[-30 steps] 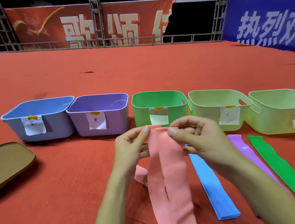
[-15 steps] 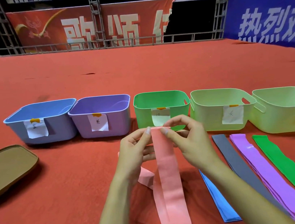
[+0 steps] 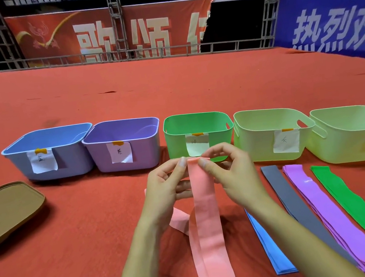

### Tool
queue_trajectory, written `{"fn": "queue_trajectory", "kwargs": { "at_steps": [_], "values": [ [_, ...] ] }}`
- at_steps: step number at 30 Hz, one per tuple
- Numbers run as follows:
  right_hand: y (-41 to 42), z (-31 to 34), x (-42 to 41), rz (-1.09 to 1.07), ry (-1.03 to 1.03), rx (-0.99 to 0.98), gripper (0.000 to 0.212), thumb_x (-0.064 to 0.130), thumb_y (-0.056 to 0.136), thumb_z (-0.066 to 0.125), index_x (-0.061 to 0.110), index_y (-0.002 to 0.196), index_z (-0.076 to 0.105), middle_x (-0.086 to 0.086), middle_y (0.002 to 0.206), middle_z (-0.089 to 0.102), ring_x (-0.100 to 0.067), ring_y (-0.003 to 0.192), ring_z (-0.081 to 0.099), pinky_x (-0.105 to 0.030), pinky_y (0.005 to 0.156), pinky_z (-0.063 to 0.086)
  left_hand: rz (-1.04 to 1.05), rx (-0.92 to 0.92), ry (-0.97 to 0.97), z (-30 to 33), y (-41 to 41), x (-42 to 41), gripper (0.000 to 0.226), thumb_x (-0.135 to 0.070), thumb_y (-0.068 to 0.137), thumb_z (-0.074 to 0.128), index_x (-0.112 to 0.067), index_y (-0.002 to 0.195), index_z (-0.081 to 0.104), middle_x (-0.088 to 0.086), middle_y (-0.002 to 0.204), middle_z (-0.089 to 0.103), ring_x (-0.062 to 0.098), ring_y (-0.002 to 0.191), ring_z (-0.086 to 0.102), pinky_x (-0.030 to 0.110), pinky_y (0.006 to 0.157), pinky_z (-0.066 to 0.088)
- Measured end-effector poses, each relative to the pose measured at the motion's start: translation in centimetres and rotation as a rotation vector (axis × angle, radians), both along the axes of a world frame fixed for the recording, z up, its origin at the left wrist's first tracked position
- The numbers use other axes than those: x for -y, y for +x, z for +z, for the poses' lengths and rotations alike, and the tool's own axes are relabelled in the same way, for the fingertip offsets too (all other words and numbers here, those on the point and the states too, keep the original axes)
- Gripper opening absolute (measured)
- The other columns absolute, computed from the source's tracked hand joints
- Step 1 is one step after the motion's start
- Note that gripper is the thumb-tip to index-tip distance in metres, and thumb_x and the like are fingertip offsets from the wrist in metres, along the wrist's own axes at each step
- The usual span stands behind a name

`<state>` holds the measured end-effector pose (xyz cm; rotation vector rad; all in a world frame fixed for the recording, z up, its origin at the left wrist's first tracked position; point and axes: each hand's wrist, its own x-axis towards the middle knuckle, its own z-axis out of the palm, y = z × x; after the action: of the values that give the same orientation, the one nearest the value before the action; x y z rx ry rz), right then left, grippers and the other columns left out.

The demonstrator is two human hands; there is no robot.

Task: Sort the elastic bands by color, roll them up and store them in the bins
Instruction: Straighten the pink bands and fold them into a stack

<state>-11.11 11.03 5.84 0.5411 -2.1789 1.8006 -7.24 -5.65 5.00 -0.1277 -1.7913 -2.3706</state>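
A pink elastic band (image 3: pixel 206 207) hangs from both my hands in front of the bins. My left hand (image 3: pixel 167 185) pinches its top left corner, and my right hand (image 3: pixel 231 173) pinches the top right corner. Its lower length trails toward me over the red cloth. Blue (image 3: pixel 266 246), grey (image 3: pixel 293 202), purple (image 3: pixel 320 208) and green (image 3: pixel 352 206) bands lie flat in a row at the right. Labelled bins stand behind: blue (image 3: pixel 69 154), purple (image 3: pixel 145 148), green (image 3: pixel 175 144), and two pale green ones (image 3: pixel 260 146) (image 3: pixel 342 148).
A brown lid-like tray (image 3: pixel 6 207) lies at the left on the red cloth. Behind the bins the red surface stretches back to a metal railing (image 3: pixel 118 55) and banners.
The two pink strands held side by side have been brought together into one narrower stack at the top. My hands moved closer to each other; my view shifted slightly.
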Motion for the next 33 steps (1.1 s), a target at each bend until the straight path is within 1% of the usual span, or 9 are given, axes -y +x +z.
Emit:
{"fn": "queue_trajectory", "kwargs": {
  "at_steps": [5, 11, 15, 17, 20, 23, 27, 29, 33],
  "values": [
    [0.0, 0.2, 0.2, 0.015, -0.02, -0.002, 0.011, 0.022, 0.092, 0.083, 0.023, 0.097, 0.073, 0.006, 0.095, 0.077, -0.009, 0.083, 0.072, -0.031, 0.07, 0.056, 0.132, -0.058, -0.05, 0.2, 0.1, -0.1, 0.027, -0.028, 0.096, 0.073, -0.003, 0.106, 0.08, 0.012, 0.085, 0.079, 0.015, 0.067, 0.073, 0.025, 0.057, 0.057],
    [0.9, -0.7, 1.1, 0.039, -0.038, 0.076, 0.026, 0.029, 0.091, 0.083, 0.017, 0.109, 0.069, 0.003, 0.098, 0.077, -0.006, 0.089, 0.071, -0.019, 0.078, 0.054, 0.297, -0.148, -0.033, 0.7, 0.2, 0.7, 0.011, -0.016, 0.095, 0.077, -0.005, 0.097, 0.08, 0.024, 0.079, 0.077, 0.02, 0.069, 0.07, 0.03, 0.059, 0.058],
    [2.4, -3.3, 1.0, 0.324, 0.014, 0.298, 0.043, 0.049, 0.092, 0.078, 0.018, 0.12, 0.068, 0.009, 0.107, 0.079, -0.009, 0.099, 0.073, -0.027, 0.084, 0.057, 0.348, -0.158, -0.016, 1.2, 0.1, 1.1, 0.013, -0.021, 0.096, 0.078, -0.008, 0.097, 0.081, 0.028, 0.08, 0.074, 0.024, 0.072, 0.064, 0.033, 0.059, 0.059],
    [3.4, -4.5, 0.8, 0.415, 0.069, 0.354, 0.038, 0.039, 0.094, 0.078, 0.016, 0.123, 0.067, 0.0, 0.115, 0.08, -0.019, 0.107, 0.076, -0.037, 0.088, 0.061, 0.373, -0.148, -0.007, 1.3, 0.0, 1.1, 0.014, -0.022, 0.096, 0.078, -0.008, 0.098, 0.081, 0.027, 0.078, 0.073, 0.024, 0.072, 0.063, 0.034, 0.059, 0.057],
    [4.6, -5.4, 0.4, 0.476, 0.085, 0.424, 0.026, 0.02, 0.098, 0.076, 0.009, 0.12, 0.066, -0.01, 0.109, 0.081, -0.024, 0.097, 0.077, -0.037, 0.076, 0.061, 0.415, -0.15, 0.008, 1.5, 0.1, 1.2, 0.015, -0.022, 0.097, 0.078, -0.007, 0.099, 0.081, 0.019, 0.073, 0.074, 0.02, 0.068, 0.066, 0.034, 0.059, 0.059],
    [5.6, -5.6, 0.0, 0.543, 0.09, 0.485, 0.026, 0.016, 0.101, 0.072, 0.005, 0.123, 0.064, -0.016, 0.107, 0.08, -0.039, 0.098, 0.077, -0.053, 0.082, 0.062, 0.47, -0.159, 0.011, 2.0, 0.3, 1.4, 0.016, -0.022, 0.097, 0.078, -0.006, 0.099, 0.08, 0.008, 0.068, 0.072, 0.015, 0.064, 0.066, 0.031, 0.056, 0.057],
    [6.7, -4.7, -0.9, 0.564, 0.15, 0.453, 0.022, 0.025, 0.107, 0.062, 0.006, 0.113, 0.072, -0.01, 0.105, 0.081, -0.021, 0.087, 0.075, -0.02, 0.063, 0.053, 0.504, -0.24, 0.038, 4.1, 1.6, 1.5, 0.013, -0.023, 0.096, 0.078, -0.01, 0.095, 0.08, 0.003, 0.066, 0.07, 0.014, 0.062, 0.063, 0.03, 0.056, 0.055],
    [6.9, -4.3, -1.0, 0.541, 0.16, 0.428, 0.03, 0.037, 0.107, 0.061, 0.011, 0.107, 0.076, -0.008, 0.096, 0.08, -0.019, 0.078, 0.069, -0.025, 0.06, 0.05, 0.503, -0.318, 0.058, 5.5, 2.7, 1.4, 0.01, -0.022, 0.095, 0.078, -0.013, 0.094, 0.079, 0.001, 0.068, 0.073, 0.013, 0.062, 0.065, 0.029, 0.056, 0.057],
    [7.0, -4.4, -0.7, 0.486, 0.192, 0.335, 0.04, 0.045, 0.107, 0.058, 0.01, 0.103, 0.077, -0.006, 0.09, 0.076, -0.012, 0.081, 0.061, -0.036, 0.074, 0.047, 0.494, -0.306, 0.039, 5.7, 2.9, 1.0, 0.01, -0.022, 0.096, 0.077, -0.012, 0.096, 0.08, 0.004, 0.069, 0.074, 0.015, 0.062, 0.066, 0.029, 0.055, 0.056]
  ]
}}
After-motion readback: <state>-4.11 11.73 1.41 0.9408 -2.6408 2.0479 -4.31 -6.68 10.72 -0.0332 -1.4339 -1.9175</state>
